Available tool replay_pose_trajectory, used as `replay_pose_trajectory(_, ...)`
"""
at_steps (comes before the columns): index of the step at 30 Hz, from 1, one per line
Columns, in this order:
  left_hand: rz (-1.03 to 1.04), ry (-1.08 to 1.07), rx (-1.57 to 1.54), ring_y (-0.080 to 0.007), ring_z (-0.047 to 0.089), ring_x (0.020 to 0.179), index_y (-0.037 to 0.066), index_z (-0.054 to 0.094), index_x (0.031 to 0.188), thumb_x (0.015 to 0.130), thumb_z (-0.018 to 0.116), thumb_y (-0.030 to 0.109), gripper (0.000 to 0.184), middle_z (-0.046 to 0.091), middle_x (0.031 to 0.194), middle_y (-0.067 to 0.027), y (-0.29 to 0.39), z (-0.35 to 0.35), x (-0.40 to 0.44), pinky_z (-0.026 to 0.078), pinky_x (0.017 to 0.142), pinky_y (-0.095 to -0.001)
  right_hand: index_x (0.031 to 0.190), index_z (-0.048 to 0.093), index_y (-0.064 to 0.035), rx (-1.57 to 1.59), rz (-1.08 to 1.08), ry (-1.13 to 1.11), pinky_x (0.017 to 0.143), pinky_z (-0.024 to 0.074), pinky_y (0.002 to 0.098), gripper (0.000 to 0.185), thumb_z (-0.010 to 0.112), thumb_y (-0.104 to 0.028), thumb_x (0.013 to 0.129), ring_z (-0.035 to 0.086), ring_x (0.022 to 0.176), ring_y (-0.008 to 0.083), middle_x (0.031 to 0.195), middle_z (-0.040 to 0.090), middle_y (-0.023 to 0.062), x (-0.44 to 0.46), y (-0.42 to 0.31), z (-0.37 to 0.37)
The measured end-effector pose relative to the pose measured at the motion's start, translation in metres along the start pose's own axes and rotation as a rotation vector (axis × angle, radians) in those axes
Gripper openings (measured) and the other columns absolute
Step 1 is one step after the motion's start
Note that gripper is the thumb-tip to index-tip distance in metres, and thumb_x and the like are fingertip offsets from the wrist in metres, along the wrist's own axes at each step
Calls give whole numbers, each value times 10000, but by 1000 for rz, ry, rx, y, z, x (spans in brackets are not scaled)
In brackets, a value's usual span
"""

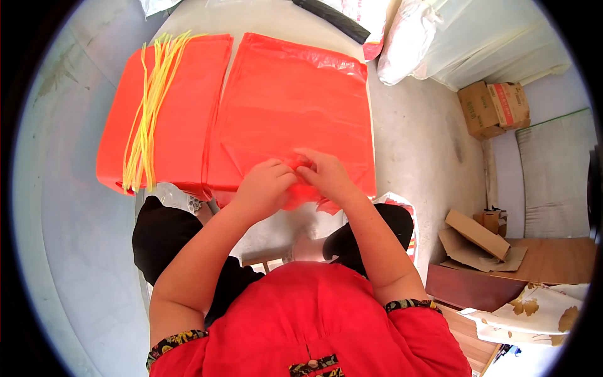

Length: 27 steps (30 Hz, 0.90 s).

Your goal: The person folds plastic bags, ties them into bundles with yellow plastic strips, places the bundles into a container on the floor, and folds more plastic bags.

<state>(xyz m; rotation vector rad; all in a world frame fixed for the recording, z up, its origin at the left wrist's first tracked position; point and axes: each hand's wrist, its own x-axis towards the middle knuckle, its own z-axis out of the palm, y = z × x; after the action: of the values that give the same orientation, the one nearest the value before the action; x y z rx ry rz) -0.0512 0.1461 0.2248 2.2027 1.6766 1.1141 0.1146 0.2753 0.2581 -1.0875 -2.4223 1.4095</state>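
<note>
Both hands meet at the near edge of a stack of red plastic bags (295,100) lying flat on the table. My left hand (264,188) is closed, its fingers pinching the gathered red film. My right hand (323,176) also grips this bunched plastic, with thumb and fingertips close to the left ones. Crumpled film (300,196) hangs below the fingers over the table's near edge. To the left lies a second red stack (185,113), and across it rests a bundle of thin yellow ties (154,113).
A black roll (333,20) lies at the table's far edge, near a white sack (407,41). Cardboard boxes (493,108) stand by the right wall. Flattened cardboard (480,242) sits on a brown cabinet (553,257). A pale wall (69,188) runs along the left.
</note>
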Motion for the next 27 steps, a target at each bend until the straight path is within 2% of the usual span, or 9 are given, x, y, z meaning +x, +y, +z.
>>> replay_pose_trajectory(4,-196,15,-64,-346,625,928,40,682,986,779,749,60,217,681,949,-108,1,5,5,532,815,-445,1363,645,-36,302,-40,23,917,559,361,374,636,-124,1000,708,1053,260,1174,736,154,9,24,6)
replay_pose_trajectory(7,-283,23,-69,-353,629,905,40,676,1013,814,757,81,219,680,914,-120,-1,10,9,523,801,-452,1269,680,-19,388,52,131,897,559,345,289,630,-109,1000,700,1021,237,1129,734,130,1,24,0)
replay_pose_trajectory(10,-360,-6,-32,-361,648,894,38,665,1035,825,765,94,240,689,913,-131,-4,16,13,527,791,-450,1137,710,-31,-33,-246,233,883,566,353,198,664,-72,950,700,1008,242,1117,732,116,-26,19,-3)
replay_pose_trajectory(13,-462,-31,-68,-369,663,894,31,649,1040,833,766,98,247,695,914,-146,1,12,21,532,775,-453,1039,713,-43,-309,-743,156,901,575,381,158,702,-41,881,698,1045,268,1126,732,101,-53,11,10)
replay_pose_trajectory(16,-508,12,-121,-370,675,898,24,639,1032,845,754,91,230,700,912,-149,5,10,22,538,763,-454,1082,717,-39,-534,-912,160,948,573,409,253,738,-39,830,680,1119,290,1162,723,96,-56,13,20)
replay_pose_trajectory(19,-568,-18,-175,-361,675,902,25,640,1020,846,752,86,216,697,967,-155,4,9,24,540,763,-452,1148,711,-19,-575,-754,261,1004,557,411,320,747,-40,831,652,1195,300,1224,708,110,-49,32,21)
replay_pose_trajectory(22,-362,33,-17,-342,678,944,33,658,1028,831,753,74,223,696,1061,-152,-9,17,13,544,773,-433,1226,699,-20,-529,-695,220,1029,544,416,405,762,-57,828,632,1227,316,1304,681,123,-44,44,15)
replay_pose_trajectory(25,-180,7,30,-332,656,1060,49,682,1046,807,769,107,260,678,1178,-132,-16,13,9,531,858,-443,1258,692,-23,-514,-674,205,1035,540,417,429,768,-79,839,627,1232,325,1335,671,124,-44,45,10)
replay_pose_trajectory(27,-129,-46,95,-331,629,1138,60,693,1087,788,775,127,318,671,1219,-117,-7,-2,9,507,929,-462,1255,693,-16,-504,-649,197,1038,536,417,422,769,-84,845,628,1224,332,1329,677,118,-44,39,8)
